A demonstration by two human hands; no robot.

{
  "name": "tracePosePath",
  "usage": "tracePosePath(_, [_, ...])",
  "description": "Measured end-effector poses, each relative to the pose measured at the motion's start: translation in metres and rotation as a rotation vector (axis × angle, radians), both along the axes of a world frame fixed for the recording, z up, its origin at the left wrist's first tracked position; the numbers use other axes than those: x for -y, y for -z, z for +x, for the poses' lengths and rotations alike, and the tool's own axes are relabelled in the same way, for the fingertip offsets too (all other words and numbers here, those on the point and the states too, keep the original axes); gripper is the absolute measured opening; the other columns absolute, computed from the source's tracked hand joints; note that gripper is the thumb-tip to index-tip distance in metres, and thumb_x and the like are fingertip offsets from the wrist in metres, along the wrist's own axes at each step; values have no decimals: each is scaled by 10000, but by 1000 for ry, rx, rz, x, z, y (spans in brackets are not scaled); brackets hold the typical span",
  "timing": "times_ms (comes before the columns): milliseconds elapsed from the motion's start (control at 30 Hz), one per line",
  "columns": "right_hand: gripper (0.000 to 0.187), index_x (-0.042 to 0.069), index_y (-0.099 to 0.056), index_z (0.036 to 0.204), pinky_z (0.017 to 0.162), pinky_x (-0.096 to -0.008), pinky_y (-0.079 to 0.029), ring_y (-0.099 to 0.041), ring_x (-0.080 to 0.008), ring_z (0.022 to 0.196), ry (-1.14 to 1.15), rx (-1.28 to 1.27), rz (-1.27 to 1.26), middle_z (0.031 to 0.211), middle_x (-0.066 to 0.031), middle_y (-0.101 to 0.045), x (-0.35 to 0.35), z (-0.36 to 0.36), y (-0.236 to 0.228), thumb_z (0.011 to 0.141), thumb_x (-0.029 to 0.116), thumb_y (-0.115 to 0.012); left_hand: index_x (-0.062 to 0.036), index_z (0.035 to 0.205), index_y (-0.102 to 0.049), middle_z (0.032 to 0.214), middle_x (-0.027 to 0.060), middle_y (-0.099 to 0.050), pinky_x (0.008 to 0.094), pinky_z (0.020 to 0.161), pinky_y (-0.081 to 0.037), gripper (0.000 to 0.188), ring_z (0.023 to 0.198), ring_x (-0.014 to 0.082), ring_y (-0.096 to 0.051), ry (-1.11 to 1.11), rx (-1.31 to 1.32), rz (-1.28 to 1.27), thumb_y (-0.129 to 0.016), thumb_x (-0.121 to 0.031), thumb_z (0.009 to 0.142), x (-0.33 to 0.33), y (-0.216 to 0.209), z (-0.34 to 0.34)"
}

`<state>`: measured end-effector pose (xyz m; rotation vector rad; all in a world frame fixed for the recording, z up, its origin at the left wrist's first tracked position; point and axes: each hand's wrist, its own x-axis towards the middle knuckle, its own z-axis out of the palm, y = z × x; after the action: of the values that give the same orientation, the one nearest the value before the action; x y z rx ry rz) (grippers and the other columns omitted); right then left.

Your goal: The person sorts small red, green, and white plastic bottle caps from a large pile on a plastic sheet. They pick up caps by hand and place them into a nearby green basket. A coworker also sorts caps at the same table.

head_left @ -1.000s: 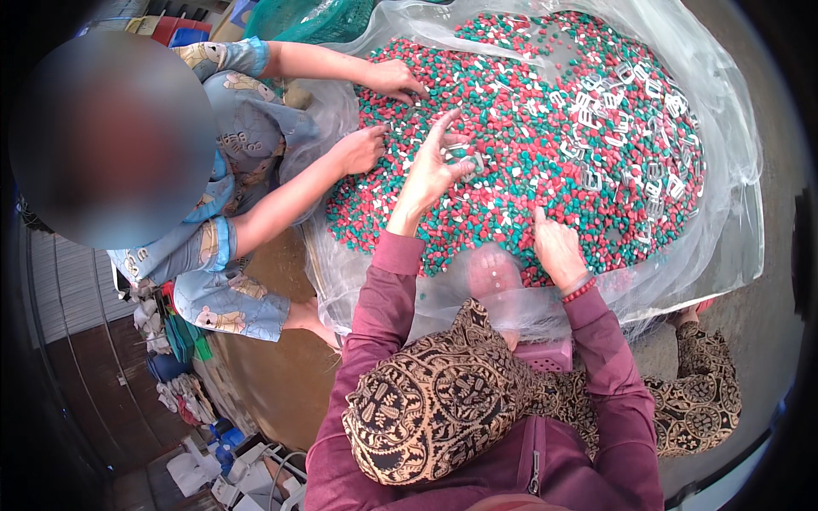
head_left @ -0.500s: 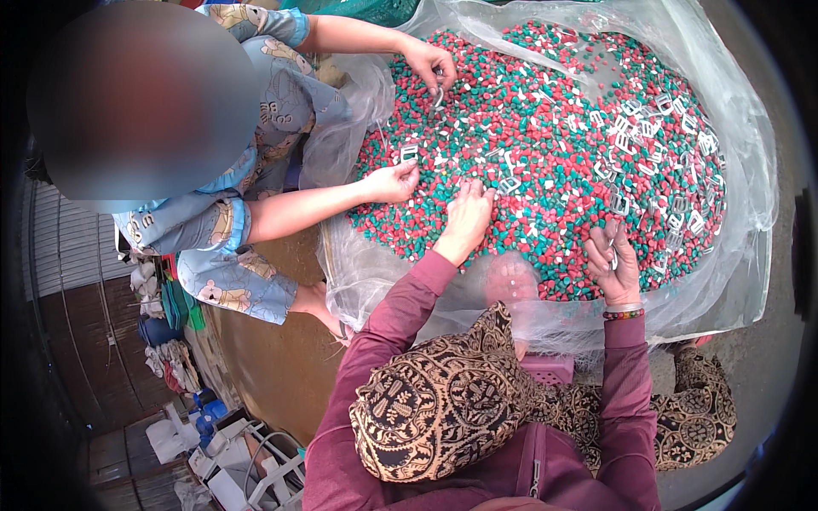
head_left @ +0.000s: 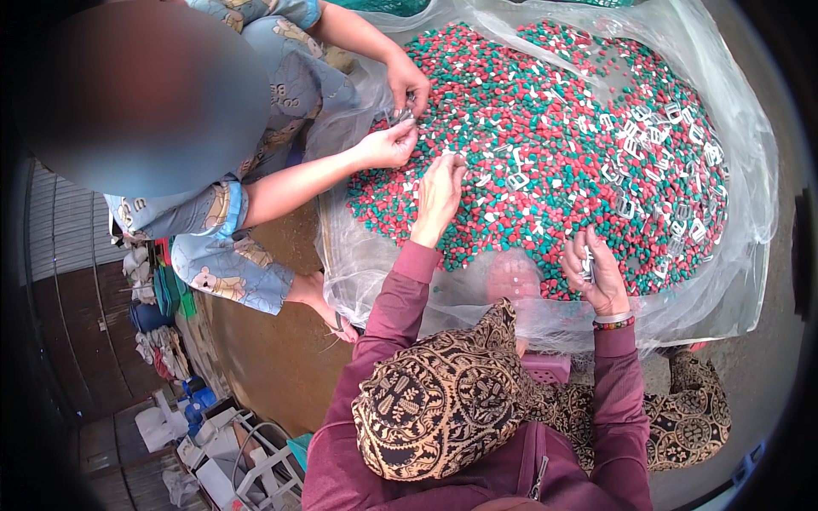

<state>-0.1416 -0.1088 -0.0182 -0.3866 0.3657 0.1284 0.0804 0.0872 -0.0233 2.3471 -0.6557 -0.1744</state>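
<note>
A broad heap of small red, green and white pieces lies on a sheer white mesh sheet. On its near left part rests my left hand, fingertips drawn together among the pieces; what they pinch, if anything, is too small to tell. My right hand is curled at the near right edge around a silver-white slide buckle, partly hidden by the fingers. A loose slide buckle lies right of my left hand. Several more buckles are scattered over the heap's right side.
Across the left side sits a co-worker in blue patterned clothes, both hands close together over the heap's left edge, holding a small thing. My knee in patterned cloth is near. A pink plastic stool shows below the sheet.
My left hand has moved left and slightly away from me over the heap. My right hand has shifted a little left and nearer. The co-worker's hands have come together.
</note>
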Motion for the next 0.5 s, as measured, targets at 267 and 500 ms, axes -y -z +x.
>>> tracePosePath(267, [427,122,-348,660,313,-180,-211,-345,-93,453,137,-140,301,587,-4,-321,-11,-1,28,1011,366,-365,-38,922,-668,857,133,-621,401,724,-498,184,794,291,-627,186,378,364,-666,-175,798,16,48,-13])
tracePosePath(500, [392,112,-366,697,317,-175,-232,-345,-97,450,167,-128,280,589,-4,-330,-6,0,14,1015,341,-360,-73,856,-702,766,115,-665,397,657,-491,123,719,290,-645,145,2,217,-673,-171,786,15,17,1])
